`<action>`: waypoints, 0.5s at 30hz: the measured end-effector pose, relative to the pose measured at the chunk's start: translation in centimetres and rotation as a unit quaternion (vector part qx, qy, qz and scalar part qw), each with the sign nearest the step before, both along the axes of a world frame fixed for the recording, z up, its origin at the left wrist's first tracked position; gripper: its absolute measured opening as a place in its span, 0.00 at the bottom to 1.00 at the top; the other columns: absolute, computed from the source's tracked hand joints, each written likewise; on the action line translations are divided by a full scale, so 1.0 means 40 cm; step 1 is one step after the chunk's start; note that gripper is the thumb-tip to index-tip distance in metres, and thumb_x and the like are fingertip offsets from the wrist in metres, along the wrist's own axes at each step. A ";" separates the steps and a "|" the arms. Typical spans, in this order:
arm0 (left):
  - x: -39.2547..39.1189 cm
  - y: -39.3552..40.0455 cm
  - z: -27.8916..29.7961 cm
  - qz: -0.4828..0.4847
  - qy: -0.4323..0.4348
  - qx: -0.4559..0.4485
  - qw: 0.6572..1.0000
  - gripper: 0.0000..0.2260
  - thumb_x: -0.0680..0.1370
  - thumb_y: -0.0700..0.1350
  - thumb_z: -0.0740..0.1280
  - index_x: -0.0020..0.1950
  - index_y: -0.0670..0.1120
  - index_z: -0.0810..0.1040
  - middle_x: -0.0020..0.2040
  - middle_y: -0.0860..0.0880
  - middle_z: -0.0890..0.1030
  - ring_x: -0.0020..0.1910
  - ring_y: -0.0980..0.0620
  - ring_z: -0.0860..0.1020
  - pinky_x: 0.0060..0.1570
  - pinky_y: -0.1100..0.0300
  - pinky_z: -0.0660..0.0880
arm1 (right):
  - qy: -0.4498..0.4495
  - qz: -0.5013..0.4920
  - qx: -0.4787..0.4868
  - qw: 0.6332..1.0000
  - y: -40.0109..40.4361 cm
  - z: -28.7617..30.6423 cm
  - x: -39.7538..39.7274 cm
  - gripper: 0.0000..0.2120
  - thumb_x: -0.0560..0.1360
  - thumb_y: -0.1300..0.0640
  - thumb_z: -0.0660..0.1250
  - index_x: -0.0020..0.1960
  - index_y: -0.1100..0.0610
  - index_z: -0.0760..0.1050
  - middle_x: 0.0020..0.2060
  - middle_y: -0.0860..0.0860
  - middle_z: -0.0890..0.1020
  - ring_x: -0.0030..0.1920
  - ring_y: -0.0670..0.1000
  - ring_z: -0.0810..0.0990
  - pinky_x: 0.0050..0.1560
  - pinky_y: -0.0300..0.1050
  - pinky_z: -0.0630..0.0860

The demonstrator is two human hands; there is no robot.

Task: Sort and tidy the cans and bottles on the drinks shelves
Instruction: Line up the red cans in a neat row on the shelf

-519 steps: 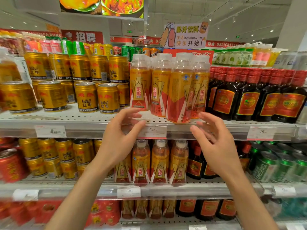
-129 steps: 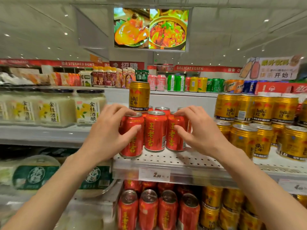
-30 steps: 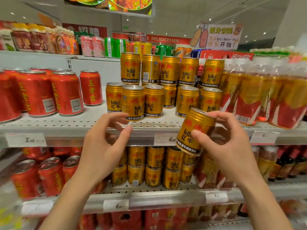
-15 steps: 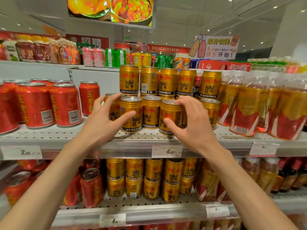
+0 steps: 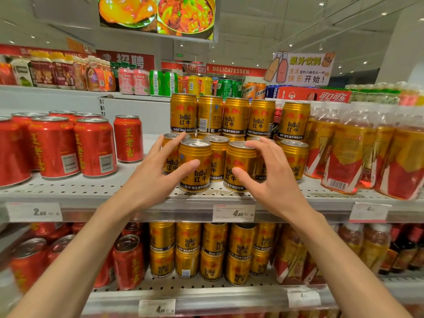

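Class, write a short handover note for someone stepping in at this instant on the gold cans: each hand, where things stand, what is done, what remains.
Left hand: fingers spread, thumb against the front-left gold can, no closed grip.
Right hand: open, fingers over the front-right gold can, thumb on its face.
Both cans stand upright at the front edge of the middle shelf, labels forward, with more gold cans stacked two high behind.
Done: front pair is in line.
Left: one upper-row can shows its barcode side; probably turn it. Lone red can stands apart from its group.
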State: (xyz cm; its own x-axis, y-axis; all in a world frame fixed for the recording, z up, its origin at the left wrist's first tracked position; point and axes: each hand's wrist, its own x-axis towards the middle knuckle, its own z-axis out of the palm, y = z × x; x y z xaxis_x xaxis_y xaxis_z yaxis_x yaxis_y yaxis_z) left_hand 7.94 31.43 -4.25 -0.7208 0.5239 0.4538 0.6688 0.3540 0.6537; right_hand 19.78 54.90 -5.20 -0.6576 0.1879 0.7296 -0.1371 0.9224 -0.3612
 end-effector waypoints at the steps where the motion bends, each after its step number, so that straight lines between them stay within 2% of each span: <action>1: 0.005 0.001 0.000 0.001 0.003 -0.006 1.000 0.34 0.71 0.76 0.61 0.75 0.76 0.53 0.84 0.52 0.47 0.82 0.50 0.53 0.78 0.42 0.60 | 0.001 -0.004 0.004 1.000 -0.001 0.000 0.002 0.30 0.75 0.41 0.68 0.73 0.52 0.69 0.72 0.50 0.71 0.77 0.50 0.62 0.75 0.48 0.60; 4: 0.012 0.000 -0.005 0.008 0.010 0.002 1.000 0.35 0.73 0.73 0.62 0.77 0.73 0.51 0.84 0.53 0.47 0.82 0.50 0.54 0.78 0.44 0.58 | 0.001 -0.022 0.011 1.000 -0.009 0.000 0.011 0.33 0.77 0.41 0.69 0.77 0.52 0.65 0.75 0.49 0.70 0.79 0.49 0.59 0.77 0.48 0.58; 7: 0.016 -0.005 -0.019 0.027 0.039 0.054 0.997 0.37 0.72 0.74 0.63 0.79 0.68 0.55 0.83 0.56 0.56 0.81 0.55 0.58 0.76 0.42 0.63 | -0.009 -0.030 -0.026 0.999 -0.034 -0.003 0.032 0.36 0.78 0.43 0.69 0.81 0.50 0.59 0.77 0.46 0.66 0.78 0.45 0.57 0.76 0.44 0.57; 9: 0.032 -0.013 -0.029 0.035 0.051 0.090 0.994 0.34 0.75 0.68 0.67 0.79 0.64 0.59 0.80 0.58 0.63 0.77 0.57 0.63 0.74 0.44 0.67 | -0.018 -0.018 -0.087 0.996 -0.052 -0.009 0.060 0.35 0.78 0.44 0.69 0.81 0.47 0.58 0.75 0.40 0.65 0.74 0.38 0.59 0.72 0.39 0.58; 12: 0.086 -0.040 -0.052 0.027 0.029 0.136 0.990 0.29 0.78 0.57 0.70 0.77 0.61 0.64 0.75 0.60 0.69 0.72 0.61 0.69 0.70 0.50 0.72 | -0.022 0.023 -0.192 0.981 -0.072 -0.039 0.116 0.30 0.78 0.43 0.68 0.77 0.41 0.63 0.71 0.33 0.66 0.69 0.35 0.65 0.69 0.40 0.65; 15: 0.165 -0.076 -0.103 0.016 0.010 0.186 0.982 0.23 0.78 0.52 0.71 0.73 0.58 0.71 0.68 0.61 0.77 0.67 0.59 0.76 0.64 0.56 0.76 | 0.035 0.082 -0.269 0.959 -0.098 -0.095 0.179 0.21 0.78 0.48 0.70 0.70 0.41 0.73 0.69 0.36 0.74 0.69 0.37 0.73 0.69 0.42 0.72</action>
State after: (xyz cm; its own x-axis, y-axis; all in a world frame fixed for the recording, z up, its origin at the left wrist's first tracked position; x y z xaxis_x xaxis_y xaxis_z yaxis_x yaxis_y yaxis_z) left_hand 14.52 28.40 -8.38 -0.7235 0.2954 0.6239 0.6751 0.1141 0.7288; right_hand 26.93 51.00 -9.02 -0.6630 0.4479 0.5998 -0.3066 0.5685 -0.7634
